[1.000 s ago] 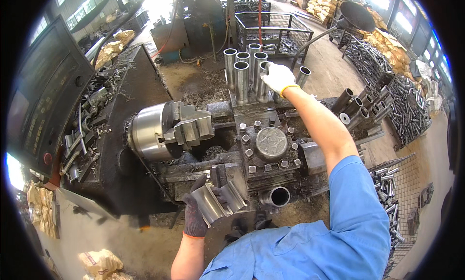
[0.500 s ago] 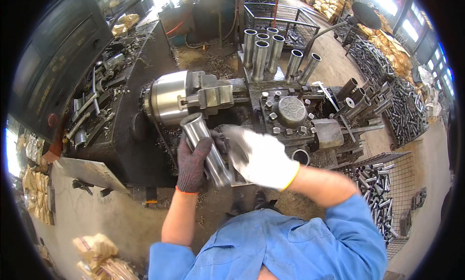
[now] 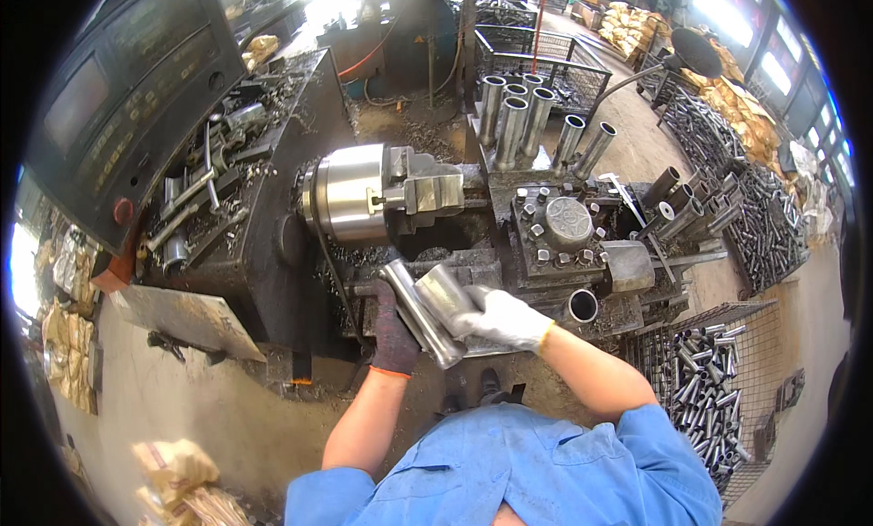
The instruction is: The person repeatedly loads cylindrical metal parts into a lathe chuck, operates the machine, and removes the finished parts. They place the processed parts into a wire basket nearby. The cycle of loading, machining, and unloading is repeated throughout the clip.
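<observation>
In its dark glove, my left hand (image 3: 397,333) is closed round a shiny metal tube (image 3: 424,321) with a wider end. The tube slants, its lower end toward my body. My right hand (image 3: 503,320), in a white glove, grips a shorter, wider metal sleeve (image 3: 442,295), slightly blurred. Tube and sleeve lie side by side; I cannot tell whether they touch. Just beyond them is the lathe chuck (image 3: 350,196), its jaws (image 3: 430,191) pointing right with no part visible in them.
A bolted tool post (image 3: 568,222) stands right of the chuck, with several upright tubes (image 3: 512,130) behind it. Calipers (image 3: 622,197) and dark tubes (image 3: 671,199) lie farther right. A wire basket (image 3: 762,373) holds finished-looking pieces. Wrenches (image 3: 185,199) rest on the machine at left.
My right hand, blurred before, now shows a wide metal sleeve in its grip beside the tube. My left hand keeps hold of the tube. The whole view has shifted, moving the machine right and down.
</observation>
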Demonstrator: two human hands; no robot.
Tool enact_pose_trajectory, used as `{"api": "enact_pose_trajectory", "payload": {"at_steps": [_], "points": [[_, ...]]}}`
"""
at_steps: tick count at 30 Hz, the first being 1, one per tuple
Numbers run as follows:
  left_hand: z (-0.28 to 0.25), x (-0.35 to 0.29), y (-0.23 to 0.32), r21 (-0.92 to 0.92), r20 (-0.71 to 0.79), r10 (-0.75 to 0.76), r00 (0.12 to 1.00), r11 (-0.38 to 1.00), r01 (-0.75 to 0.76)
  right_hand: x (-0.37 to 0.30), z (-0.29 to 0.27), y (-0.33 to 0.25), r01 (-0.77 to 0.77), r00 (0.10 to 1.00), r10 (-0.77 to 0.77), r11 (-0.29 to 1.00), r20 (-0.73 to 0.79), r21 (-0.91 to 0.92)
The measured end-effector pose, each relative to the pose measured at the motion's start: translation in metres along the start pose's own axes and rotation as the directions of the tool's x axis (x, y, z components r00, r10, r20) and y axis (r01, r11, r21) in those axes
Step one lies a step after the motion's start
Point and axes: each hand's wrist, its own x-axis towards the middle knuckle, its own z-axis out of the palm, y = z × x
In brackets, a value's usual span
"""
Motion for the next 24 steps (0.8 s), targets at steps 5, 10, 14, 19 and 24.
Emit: {"api": "enact_pose_trajectory", "payload": {"at_steps": [5, 10, 14, 19, 24], "points": [[0.053, -0.019, -0.015, 0.510, 0.136, 0.189, 0.973, 0.828, -0.232, -0.005, 0.012, -0.044, -0.318, 0.947, 0.312, 0.889, 0.073, 0.330], [0.082, 0.030, 0.080, 0.653, 0.754, 0.385, 0.532, -0.527, -0.544, -0.024, -0.075, -0.098, 0.154, 0.981, -0.189, 0.899, -0.045, -0.410], [0.107, 0.093, 0.137, 0.299, 0.752, 0.274, 0.599, -0.952, 0.060, 0.044, -0.170, -0.114, 0.160, 0.900, -0.435, 0.391, -0.029, -0.906], [0.163, 0.099, 0.157, 0.221, 0.554, 0.164, 0.817, -0.974, 0.046, 0.137, -0.227, -0.068, 0.095, 0.954, -0.284, -0.002, 0.092, -0.995], [0.201, 0.109, 0.173, 0.343, 0.423, 0.075, 0.903, -0.936, -0.083, 0.191, -0.220, -0.016, 0.194, 0.981, -0.067, 0.302, 0.182, -0.934]]}}
